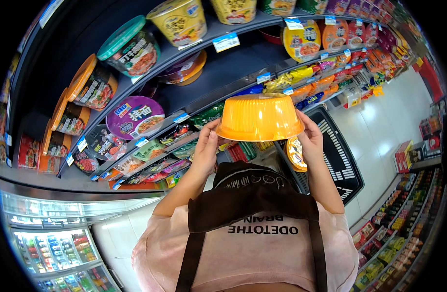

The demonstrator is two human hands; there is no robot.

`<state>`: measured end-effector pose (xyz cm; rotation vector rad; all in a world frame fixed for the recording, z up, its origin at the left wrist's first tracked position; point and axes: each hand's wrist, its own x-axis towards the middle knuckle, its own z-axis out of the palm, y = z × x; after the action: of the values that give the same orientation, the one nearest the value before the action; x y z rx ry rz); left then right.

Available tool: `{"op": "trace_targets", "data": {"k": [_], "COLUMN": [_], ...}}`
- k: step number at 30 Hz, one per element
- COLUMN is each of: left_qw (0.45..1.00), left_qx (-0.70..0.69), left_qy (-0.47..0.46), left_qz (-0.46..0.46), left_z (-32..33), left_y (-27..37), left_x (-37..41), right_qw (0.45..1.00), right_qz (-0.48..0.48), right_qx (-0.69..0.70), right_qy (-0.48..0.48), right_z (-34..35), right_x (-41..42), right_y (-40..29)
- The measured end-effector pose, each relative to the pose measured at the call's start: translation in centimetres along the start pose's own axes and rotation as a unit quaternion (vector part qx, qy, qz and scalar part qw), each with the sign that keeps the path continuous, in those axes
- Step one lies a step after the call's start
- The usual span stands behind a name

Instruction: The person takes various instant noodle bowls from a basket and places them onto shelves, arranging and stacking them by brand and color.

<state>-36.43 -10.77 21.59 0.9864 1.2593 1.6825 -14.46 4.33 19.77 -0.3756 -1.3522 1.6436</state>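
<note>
An orange plastic instant-noodle bowl [260, 116] is held level in front of my chest, its wide rim towards me and its ribbed side showing. My left hand [207, 146] grips the rim at the picture's left, and my right hand [311, 137] grips the opposite end. Below my right hand, a round orange-and-white noodle bowl [295, 154] lies in a black plastic basket [336, 157]. Beyond the held bowl, a purple-lidded noodle bowl [136, 117] stands tilted on the shelf, and a yellow-lidded bowl [302, 40] is on the same tier farther right.
Store shelves curve across the top, with noodle tubs [130, 47] on the upper tier and bagged noodles [289, 78] below. Price tags line the shelf edges [226, 42]. A lit drinks cooler [55, 252] stands lower left. Another stocked shelf [395, 219] borders the tiled floor [380, 127] at right.
</note>
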Motion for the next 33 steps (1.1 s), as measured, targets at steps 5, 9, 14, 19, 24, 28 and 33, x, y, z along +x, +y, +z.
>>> {"op": "trace_targets", "data": {"k": [5,9,14,19,24,28,33], "left_qw": [0.996,0.989,0.979,0.962,0.967,0.954,0.934], "left_qx": [0.04,0.041,0.117,0.131,0.119,0.176,0.234], "left_qy": [-0.023,-0.046,-0.049,-0.105,-0.1,-0.122,-0.156], "left_qz": [-0.08,-0.137,-0.159,-0.214,-0.202,-0.211,-0.219], "left_z": [2.9,5.0,7.4,8.8,11.3,12.4,12.2], "left_y": [-2.2,-4.6,-6.5,-9.2,-10.6,-11.3,-14.1], "left_x": [1.1,2.0,3.5,4.4,4.8,5.3,5.8], "right_qw": [0.989,0.964,0.934,0.933,0.937,0.93,0.919], "right_qz": [0.048,0.133,0.191,0.227,0.255,0.278,0.308], "right_qx": [-0.116,-0.175,-0.254,-0.225,-0.161,-0.153,-0.166], "right_qy": [0.082,0.152,0.164,0.168,0.176,0.187,0.183], "right_z": [-3.1,-5.2,-8.1,-11.4,-13.5,-15.0,-16.5], "right_x": [-2.0,-3.6,-5.2,-6.5,-7.2,-7.9,-8.9], "right_y": [-1.7,-3.0,-3.2,-2.8,-2.8,-2.3,-1.4]}}
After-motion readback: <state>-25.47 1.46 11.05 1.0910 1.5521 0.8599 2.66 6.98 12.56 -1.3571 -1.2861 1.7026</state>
